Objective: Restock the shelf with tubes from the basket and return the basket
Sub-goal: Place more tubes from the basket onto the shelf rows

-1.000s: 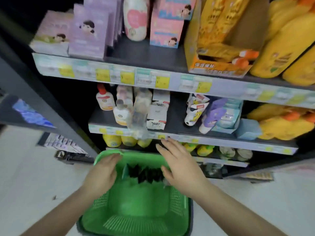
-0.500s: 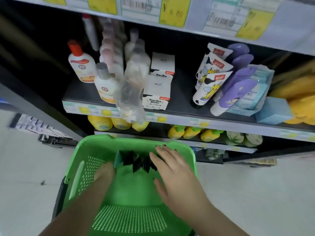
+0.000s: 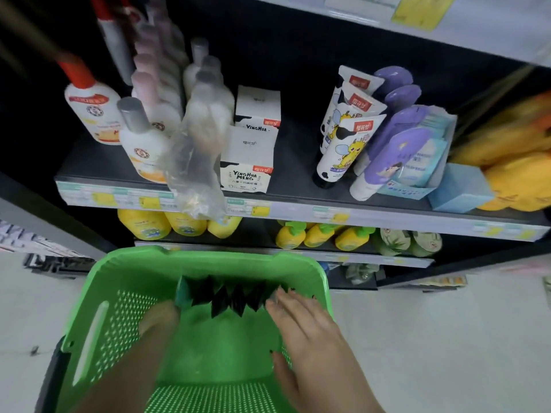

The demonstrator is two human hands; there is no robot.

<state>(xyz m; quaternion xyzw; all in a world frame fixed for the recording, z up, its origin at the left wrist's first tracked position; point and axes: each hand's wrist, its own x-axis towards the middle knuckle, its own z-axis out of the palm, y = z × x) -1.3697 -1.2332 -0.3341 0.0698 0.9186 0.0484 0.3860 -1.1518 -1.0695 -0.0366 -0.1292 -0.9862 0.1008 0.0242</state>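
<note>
A green plastic basket (image 3: 208,256) sits below me in front of the shelf. A row of tubes (image 3: 232,296) with dark crimped ends, one of them teal at the left, stands against its far wall. My left hand (image 3: 159,320) reaches down inside the basket and touches the left end of the row; its fingertips are hidden. My right hand (image 3: 301,320) is at the right end of the row, fingers spread and touching the outermost tube. The middle shelf (image 3: 298,210) holds white cow-pattern tubes (image 3: 343,144) and purple tubes (image 3: 396,150).
White boxes (image 3: 250,162), lotion bottles (image 3: 140,138) and a crumpled clear plastic bag (image 3: 193,174) fill the shelf's left half. A blue box (image 3: 459,189) and yellow packs (image 3: 518,174) are at the right. Yellow bottles (image 3: 179,225) stand on the shelf below. The floor is pale.
My view has dropped and moved closer to the middle shelf. Both hands have gone from the basket's far rim down inside it, to either end of the row of tubes.
</note>
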